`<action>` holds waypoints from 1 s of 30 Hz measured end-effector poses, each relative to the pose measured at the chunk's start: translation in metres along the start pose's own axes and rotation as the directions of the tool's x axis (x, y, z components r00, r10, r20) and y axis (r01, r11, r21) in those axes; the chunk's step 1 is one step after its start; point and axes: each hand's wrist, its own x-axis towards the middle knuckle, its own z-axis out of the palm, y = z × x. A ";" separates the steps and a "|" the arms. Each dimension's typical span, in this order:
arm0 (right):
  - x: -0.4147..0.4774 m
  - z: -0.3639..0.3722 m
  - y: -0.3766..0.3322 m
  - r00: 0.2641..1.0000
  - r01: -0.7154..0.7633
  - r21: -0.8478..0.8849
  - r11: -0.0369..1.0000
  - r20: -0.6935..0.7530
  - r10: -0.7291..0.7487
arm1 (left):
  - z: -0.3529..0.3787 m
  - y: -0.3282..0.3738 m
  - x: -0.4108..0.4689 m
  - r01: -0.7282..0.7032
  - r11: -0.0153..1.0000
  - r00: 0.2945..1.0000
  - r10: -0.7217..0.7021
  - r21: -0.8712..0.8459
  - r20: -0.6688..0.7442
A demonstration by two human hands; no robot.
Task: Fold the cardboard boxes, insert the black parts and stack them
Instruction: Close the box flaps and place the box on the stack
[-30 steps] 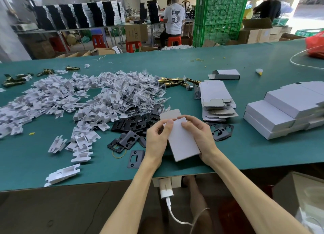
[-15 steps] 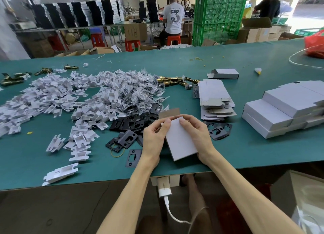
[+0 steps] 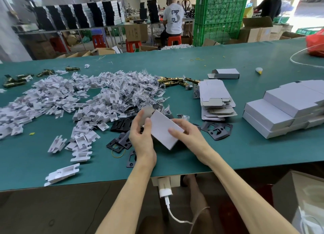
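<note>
Currently mid-fold: small white cardboard box (image 3: 164, 131) held just above the green table (image 3: 245, 151), tilted, brown end flap (image 3: 146, 113) open at its far-left end. Left hand (image 3: 142, 137) curled round that open end, thumb up against the white face, fingers closed behind it; right hand (image 3: 189, 134) wrapped on the near-right end, fingertips (image 3: 172, 130) lying flat over the top panel (both hands partly closed on the box, neither gripping anything else). Black plates (image 3: 122, 141) scattered just left of and below the box, more (image 3: 216, 130) just right of it; flat blanks (image 3: 214, 100) piled beyond it to the right, finished stack (image 3: 287, 109) farther right again. Risks, as a judgement: flap creasing crooked or tearing if pushed while the box stays skewed; thin walls buckling under too tight a squeeze; a plate going in cocked and jamming; an elbow nudging the stepped stack, already uneven. Compared with a second ago: box turned from nearly square-on to a clear diagonal, lifted a little and swung toward the right, left thumb shifted up toward the flap, right fingers slid farther across the top face. Stack and blanks unchanged.
</note>
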 end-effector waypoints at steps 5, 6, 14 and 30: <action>-0.001 -0.001 0.003 1.000 0.012 0.037 0.999 -0.025 -0.011 | 0.001 0.001 -0.001 -0.008 1.000 0.999 0.008 -0.005 -0.033; -0.001 -0.003 0.003 0.997 -0.005 0.107 0.994 -0.074 0.013 | 0.000 0.001 -0.001 0.015 1.000 1.000 -0.015 0.008 -0.007; 0.000 -0.009 0.006 0.947 0.038 0.442 0.896 -0.301 0.109 | 0.005 0.000 -0.008 -0.043 0.980 0.964 -0.010 0.195 0.264; 0.000 -0.008 0.005 0.944 -0.001 0.366 0.931 -0.307 0.122 | 0.003 0.001 -0.006 -0.003 0.976 0.976 -0.045 0.218 0.215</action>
